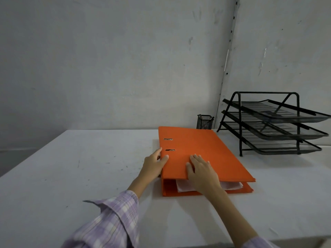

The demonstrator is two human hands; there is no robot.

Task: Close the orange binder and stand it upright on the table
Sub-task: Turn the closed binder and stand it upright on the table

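Here the binder (pixel 202 154) lies flat and closed on the table (pixel 89 167), its spine edge grasped by the left hand (pixel 154 164), while the right hand (pixel 201 171) rests flat and unclenched on the cover.

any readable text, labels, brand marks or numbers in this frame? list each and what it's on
None readable.
Orange binder: plain cover, no label showing.
Papers inside it: no print legible.
Mesh letter tray and mesh pen cup: no markings visible.
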